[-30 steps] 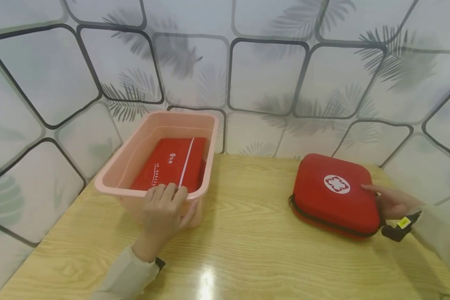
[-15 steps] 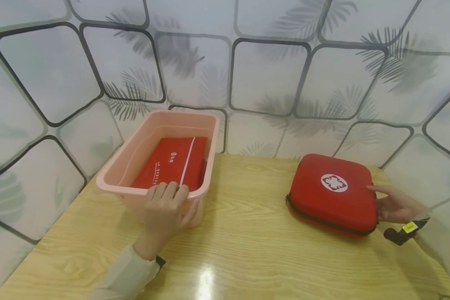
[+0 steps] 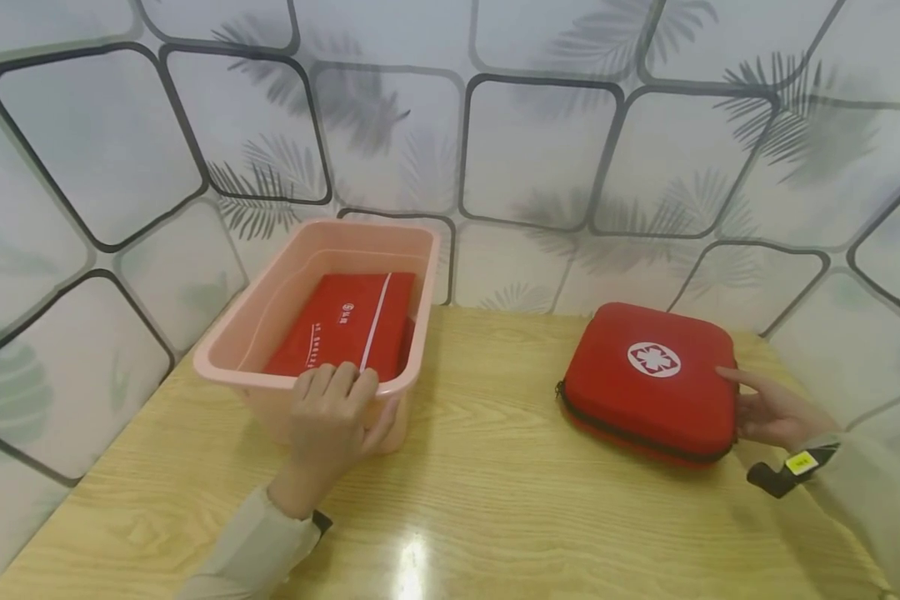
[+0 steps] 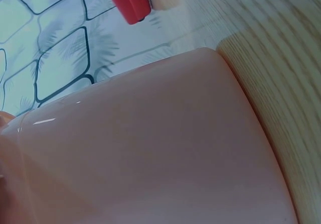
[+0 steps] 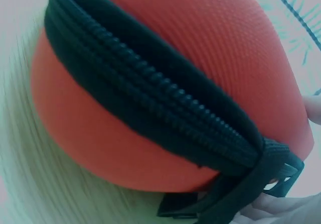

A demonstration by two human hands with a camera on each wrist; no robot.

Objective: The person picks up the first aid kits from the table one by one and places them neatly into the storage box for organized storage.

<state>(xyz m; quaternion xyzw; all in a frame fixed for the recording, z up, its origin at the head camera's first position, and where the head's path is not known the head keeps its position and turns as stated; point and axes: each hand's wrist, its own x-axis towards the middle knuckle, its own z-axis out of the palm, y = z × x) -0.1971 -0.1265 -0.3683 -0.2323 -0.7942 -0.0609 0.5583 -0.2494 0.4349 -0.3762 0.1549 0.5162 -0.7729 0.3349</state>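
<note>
My left hand point(image 3: 328, 425) grips the near rim of a pink plastic bin point(image 3: 228, 333), fingers curled over the rim and thumb along the outer wall. Inside the bin lies a flat red pouch point(image 3: 345, 321) with white lettering and a white stripe. On the right, my right hand point(image 3: 776, 412) holds the right side of a red zippered first-aid case point(image 3: 652, 400) with a white round emblem. One finger reaches onto its top while the others sit lower, by the black strap point(image 5: 241, 194). A black zipper point(image 5: 150, 83) runs round the case, closed where it shows.
Both things stand on a light wooden table point(image 3: 487, 500), the bin at the left and the case at the right. A patterned wall covering point(image 3: 532, 158) rises along the back and both sides. Bare tabletop point(image 3: 495, 375) lies between bin and case.
The first-aid case has slid a little to the left, with my right hand moving along at its side. My left hand stays on the bin's rim, and the bin has hardly moved.
</note>
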